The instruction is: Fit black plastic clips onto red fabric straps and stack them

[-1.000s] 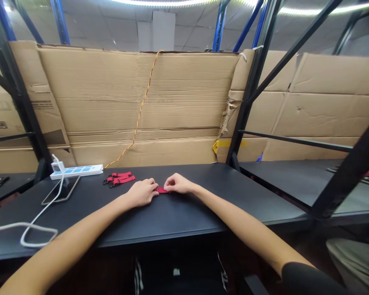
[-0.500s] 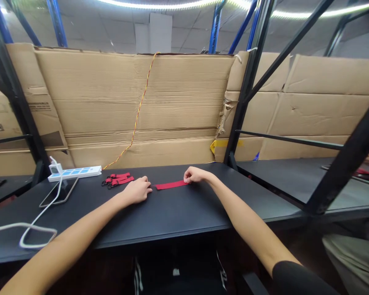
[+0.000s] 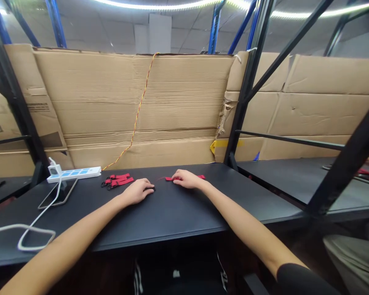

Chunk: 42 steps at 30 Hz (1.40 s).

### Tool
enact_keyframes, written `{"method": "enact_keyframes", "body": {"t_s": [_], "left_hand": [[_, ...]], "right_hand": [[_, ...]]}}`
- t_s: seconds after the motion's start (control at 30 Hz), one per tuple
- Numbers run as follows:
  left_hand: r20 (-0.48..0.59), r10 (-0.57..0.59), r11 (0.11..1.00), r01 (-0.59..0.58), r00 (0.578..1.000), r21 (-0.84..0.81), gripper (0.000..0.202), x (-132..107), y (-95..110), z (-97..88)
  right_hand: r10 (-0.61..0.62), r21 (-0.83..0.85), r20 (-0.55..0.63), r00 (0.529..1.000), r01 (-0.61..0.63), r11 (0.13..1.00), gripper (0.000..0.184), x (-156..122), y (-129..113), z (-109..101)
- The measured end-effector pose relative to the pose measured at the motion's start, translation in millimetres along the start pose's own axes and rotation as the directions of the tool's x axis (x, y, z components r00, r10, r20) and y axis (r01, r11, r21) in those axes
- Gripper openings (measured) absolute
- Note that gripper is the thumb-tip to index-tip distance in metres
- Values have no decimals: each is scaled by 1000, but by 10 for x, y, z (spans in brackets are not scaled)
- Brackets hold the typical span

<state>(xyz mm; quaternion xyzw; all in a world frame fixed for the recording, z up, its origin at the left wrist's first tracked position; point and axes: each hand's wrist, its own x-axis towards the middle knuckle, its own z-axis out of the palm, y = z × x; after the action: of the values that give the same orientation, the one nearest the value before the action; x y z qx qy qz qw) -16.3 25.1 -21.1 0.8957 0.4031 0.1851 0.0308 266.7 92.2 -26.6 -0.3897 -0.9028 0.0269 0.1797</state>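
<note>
My right hand (image 3: pixel 187 179) rests on a red strap (image 3: pixel 201 177) that lies flat on the black table (image 3: pixel 178 213). Its fingers are curled and pressed on the strap's middle, and both red ends stick out from under it. My left hand (image 3: pixel 138 191) lies on the table a little to the left, apart from the strap. Its fingers are curled in, with a small dark thing at the fingertips that I cannot make out. A small pile of red straps with black clips (image 3: pixel 118 180) lies just left of my left hand.
A white power strip (image 3: pixel 75 172) sits at the back left, its white cable (image 3: pixel 33 229) looping toward the front edge. A phone (image 3: pixel 58 192) lies beside it. Cardboard sheets (image 3: pixel 141 106) wall off the back, between black rack posts (image 3: pixel 242 106). Another person's hand shows at the far right.
The red strap was stretched out between my hands, then slid right and away from my left hand. My right hand now lies on top of it. My left hand stayed nearly still.
</note>
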Motion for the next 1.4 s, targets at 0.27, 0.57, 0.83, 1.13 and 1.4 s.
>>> {"method": "enact_keyframes", "body": {"t_s": [0.27,0.57,0.83,1.13,1.4], "left_hand": [[8,11,997,-10,1000,-73,37,-6,-79,27],[46,-194,956,199,980,-214,46,-14,-210,-63],[-6,-160,975,157,987,-159,46,-9,-156,-65],[-60,-468,710,415,882,569,24,-174,-193,-283],[-19,-529,666,429,848,611,30,-212,-121,-326]], "right_hand": [[186,-99,67,980,-179,979,25,-133,220,-204],[-158,-108,-97,983,147,983,34,-20,-584,92],[-321,-145,26,947,321,936,44,-54,-1015,196],[-111,-279,24,994,113,954,46,-41,-658,119],[40,-342,-25,999,-46,938,39,-19,-524,31]]}}
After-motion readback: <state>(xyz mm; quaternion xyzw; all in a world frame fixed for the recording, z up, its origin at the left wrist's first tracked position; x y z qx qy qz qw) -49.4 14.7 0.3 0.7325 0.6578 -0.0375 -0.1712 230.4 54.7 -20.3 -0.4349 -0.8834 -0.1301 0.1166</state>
